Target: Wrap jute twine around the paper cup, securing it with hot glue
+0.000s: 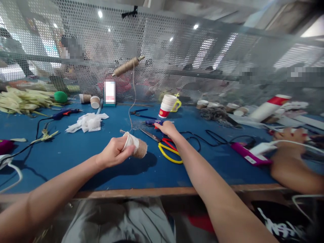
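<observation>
My left hand [114,151] is closed around a paper cup [136,145] partly wrapped in brown twine, held on its side just above the blue table [76,152]. A strand of twine runs from the cup up to a twine spool [126,66] hanging on the mesh wall. My right hand [166,128] reaches forward, its fingers curled on a blue glue gun [151,123]. Scissors with yellow and red handles [169,150] lie just beside my right forearm.
A stack of paper cups with a yellow-handled one [168,105] stands behind. White fabric scraps [87,122], another glue gun [64,113], a green ball [60,97] and dried leaves [22,100] lie left. Another person's hand [291,135] and a magenta device [246,153] sit right.
</observation>
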`<state>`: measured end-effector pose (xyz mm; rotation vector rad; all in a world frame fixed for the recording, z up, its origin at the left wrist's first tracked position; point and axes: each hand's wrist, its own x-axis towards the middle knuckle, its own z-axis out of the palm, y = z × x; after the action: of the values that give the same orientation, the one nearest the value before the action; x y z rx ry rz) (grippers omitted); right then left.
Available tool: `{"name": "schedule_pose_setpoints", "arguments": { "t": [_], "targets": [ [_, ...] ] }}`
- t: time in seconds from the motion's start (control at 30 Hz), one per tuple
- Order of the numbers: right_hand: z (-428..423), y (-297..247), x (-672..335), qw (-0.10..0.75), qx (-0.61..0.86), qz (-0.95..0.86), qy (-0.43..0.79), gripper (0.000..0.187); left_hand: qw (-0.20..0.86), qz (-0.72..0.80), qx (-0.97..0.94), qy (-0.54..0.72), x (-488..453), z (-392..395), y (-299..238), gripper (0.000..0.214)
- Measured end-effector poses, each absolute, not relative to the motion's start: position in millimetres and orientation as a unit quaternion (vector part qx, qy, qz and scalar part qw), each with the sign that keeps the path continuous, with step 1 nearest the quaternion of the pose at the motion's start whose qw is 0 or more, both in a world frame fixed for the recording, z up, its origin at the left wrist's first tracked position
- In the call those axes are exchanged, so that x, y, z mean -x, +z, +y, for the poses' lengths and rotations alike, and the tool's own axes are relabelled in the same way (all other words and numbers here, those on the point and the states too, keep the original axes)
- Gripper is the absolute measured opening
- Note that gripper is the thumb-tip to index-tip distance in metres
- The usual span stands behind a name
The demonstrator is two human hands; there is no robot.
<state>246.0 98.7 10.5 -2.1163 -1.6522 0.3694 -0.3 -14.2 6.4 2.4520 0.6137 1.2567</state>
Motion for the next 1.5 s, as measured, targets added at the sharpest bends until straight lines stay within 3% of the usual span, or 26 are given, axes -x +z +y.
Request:
{"name": "schedule_pose_setpoints", "arguments": {
  "t": [0.2,0.3,0.4,0.53,0.67,0.83,0.97,1.5],
  "targets": [
    [65.5,40.5,-218.3,0.208,0.721,-0.655,0.087,0.035,0.139,0.196,-0.867,0.436,-0.4,-13.3,5.6,0.034],
    [37.7,56.6,-192.1,0.241,0.488,-0.79,0.284,0.046,0.142,0.189,-0.873,0.426,-1.2,-13.7,6.1,0.031],
    [19.9,62.7,-171.2,0.204,0.361,-0.804,0.427,0.05,0.15,0.184,-0.882,0.408,-1.5,-14.1,6.0,0.029],
    [13.3,59.2,-159.7,0.185,0.323,-0.77,0.517,0.038,0.164,0.193,-0.893,0.372,-1.5,-15.1,5.5,0.03],
    [10.9,56.4,-162.3,0.282,0.329,-0.7,0.568,0.02,0.223,0.241,-0.872,0.364,-1.5,-16.6,6.4,0.033],
    [6.5,61.9,-175.4,0.367,0.367,-0.701,0.489,0.018,0.412,0.364,-0.741,0.385,-1.9,-14.3,4.2,0.045],
    [1.3,67.7,-181.4,0.386,0.418,-0.72,0.398,0.021,0.489,0.391,-0.664,0.409,-3.9,-11.8,3.5,0.05],
    [-3.6,65.7,-179.7,0.39,0.436,-0.751,0.306,0.028,0.538,0.396,-0.622,0.408,-5.9,-8.0,1.5,0.051]
  ]
}}
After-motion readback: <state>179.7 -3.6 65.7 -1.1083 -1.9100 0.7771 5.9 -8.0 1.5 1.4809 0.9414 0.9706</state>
